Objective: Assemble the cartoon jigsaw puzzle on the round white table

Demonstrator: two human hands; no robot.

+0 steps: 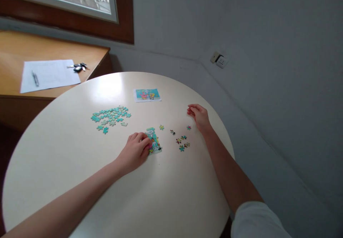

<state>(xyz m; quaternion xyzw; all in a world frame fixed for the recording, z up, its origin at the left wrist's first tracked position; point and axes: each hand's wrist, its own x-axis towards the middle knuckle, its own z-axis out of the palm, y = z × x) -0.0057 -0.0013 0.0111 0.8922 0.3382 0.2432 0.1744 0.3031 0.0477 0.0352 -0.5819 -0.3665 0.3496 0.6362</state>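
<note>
My left hand (136,147) lies with curled fingers over the left edge of a joined jigsaw section (154,140), hiding part of it. The section shows a pale cartoon figure on turquoise. Over the table's right side, my right hand (199,117) is closed in a pinch; whatever is between its fingertips is too small to make out. Below it sits a loose pink and teal jigsaw piece (189,127). Several more loose pieces (182,148) lie between the hands, with a yellow-green piece (161,127) just past the section's top right corner.
A spread of turquoise jigsaw pieces (111,116) covers the left middle of the round white table (80,181). Farther back is a small reference picture (147,94). On the wooden desk (53,45) are paper (50,75), a pen (35,78) and keys (78,67). A wall borders the right.
</note>
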